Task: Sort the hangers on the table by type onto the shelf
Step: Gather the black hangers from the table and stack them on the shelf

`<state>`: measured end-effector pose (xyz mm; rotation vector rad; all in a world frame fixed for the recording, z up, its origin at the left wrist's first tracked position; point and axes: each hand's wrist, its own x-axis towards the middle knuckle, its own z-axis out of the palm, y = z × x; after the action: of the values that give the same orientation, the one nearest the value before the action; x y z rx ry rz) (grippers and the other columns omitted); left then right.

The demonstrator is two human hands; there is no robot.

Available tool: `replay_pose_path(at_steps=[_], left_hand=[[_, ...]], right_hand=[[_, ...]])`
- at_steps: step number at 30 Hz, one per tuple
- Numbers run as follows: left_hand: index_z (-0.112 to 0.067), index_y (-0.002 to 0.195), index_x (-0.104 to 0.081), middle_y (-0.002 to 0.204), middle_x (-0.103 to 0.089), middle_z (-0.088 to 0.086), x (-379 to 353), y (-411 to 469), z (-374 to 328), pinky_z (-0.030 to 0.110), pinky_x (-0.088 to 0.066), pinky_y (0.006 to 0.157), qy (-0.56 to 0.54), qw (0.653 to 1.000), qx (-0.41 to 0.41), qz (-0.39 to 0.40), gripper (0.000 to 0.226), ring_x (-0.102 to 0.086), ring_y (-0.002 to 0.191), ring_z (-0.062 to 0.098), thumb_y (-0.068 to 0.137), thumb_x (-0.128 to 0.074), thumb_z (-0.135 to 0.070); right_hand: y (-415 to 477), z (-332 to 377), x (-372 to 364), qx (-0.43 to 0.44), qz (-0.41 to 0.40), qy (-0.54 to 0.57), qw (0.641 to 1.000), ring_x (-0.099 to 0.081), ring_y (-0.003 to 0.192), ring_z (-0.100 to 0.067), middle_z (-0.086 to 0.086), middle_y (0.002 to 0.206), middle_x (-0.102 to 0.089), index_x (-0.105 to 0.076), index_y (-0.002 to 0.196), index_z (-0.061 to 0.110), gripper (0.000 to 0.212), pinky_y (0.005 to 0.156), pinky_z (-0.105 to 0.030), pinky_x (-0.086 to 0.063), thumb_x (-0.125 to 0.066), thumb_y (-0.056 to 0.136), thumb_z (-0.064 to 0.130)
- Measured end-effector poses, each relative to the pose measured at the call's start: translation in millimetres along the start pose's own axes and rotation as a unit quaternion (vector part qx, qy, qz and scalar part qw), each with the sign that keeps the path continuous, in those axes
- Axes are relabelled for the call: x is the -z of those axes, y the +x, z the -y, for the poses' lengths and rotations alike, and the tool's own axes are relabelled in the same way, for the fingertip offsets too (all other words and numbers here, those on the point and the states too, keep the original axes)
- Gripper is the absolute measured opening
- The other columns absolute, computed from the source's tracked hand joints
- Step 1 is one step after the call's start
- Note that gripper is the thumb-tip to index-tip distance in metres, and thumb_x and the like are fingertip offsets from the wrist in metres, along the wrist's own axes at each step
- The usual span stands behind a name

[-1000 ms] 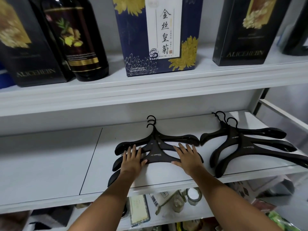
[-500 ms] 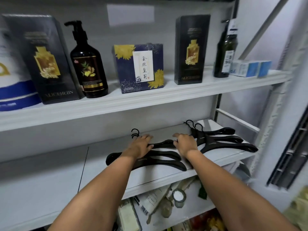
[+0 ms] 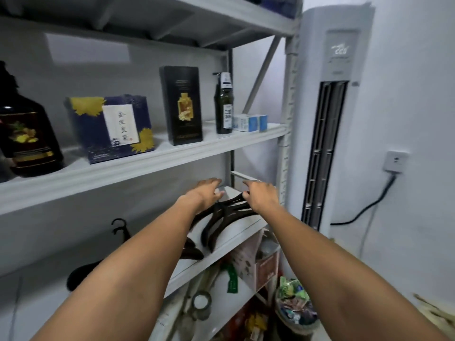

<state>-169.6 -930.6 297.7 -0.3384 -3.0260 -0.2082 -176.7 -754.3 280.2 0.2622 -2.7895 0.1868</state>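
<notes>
I have both arms stretched out to the right end of the shelf [image 3: 236,238]. My left hand [image 3: 204,193] lies palm-down over the near side of the right pile of hangers [image 3: 222,217], fingers loosely spread and resting on top rather than gripping — at least as far as I can tell, since the tips are blurred. My right hand [image 3: 262,194] sits on the far side of the same pile, fingers curled down with the tips pinched on a black hanger arm. That pile is black, its arms fanned toward the shelf's front edge.

The left pile [image 3: 118,242] lies further left on the same shelf, mostly hidden behind my left forearm — only its hooks and a couple of arm ends show.

On the shelf above stand a dark bottle [image 3: 27,136], a blue box [image 3: 110,126], a black box [image 3: 181,104], a green bottle [image 3: 224,107] and small blue-white boxes [image 3: 250,123]. A white air conditioner [image 3: 327,119] stands just right of the rack.
</notes>
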Motion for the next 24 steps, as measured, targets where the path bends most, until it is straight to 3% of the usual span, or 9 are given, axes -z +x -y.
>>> replay_pose_path(at_steps=[11,24], left_hand=[[-0.017,0.152,-0.016,0.159,-0.016,0.003,13,71,-157,0.035,-0.011,0.120,0.032,0.989,-0.144,-0.027,0.058,-0.017,0.146,0.021,0.101,-0.030,-0.042],[-0.014,0.151,-0.016,0.158,-0.020,0.003,-27,132,-379,0.035,-0.013,0.120,0.021,0.947,-0.320,0.004,0.058,-0.019,0.145,0.019,0.101,-0.029,-0.042]], right_hand=[[-34,-151,53,-0.105,-0.039,-0.063,0.992,-0.053,0.118,-0.029,-0.007,0.135,-0.053,-0.037,0.145,0.021,0.047,0.102,-0.040,-0.035,-0.038,0.099,0.028],[-107,-349,101,-0.262,-0.055,-0.133,0.954,-0.055,0.113,-0.026,-0.006,0.133,-0.052,-0.035,0.145,0.022,0.047,0.101,-0.037,-0.034,-0.037,0.099,0.029]])
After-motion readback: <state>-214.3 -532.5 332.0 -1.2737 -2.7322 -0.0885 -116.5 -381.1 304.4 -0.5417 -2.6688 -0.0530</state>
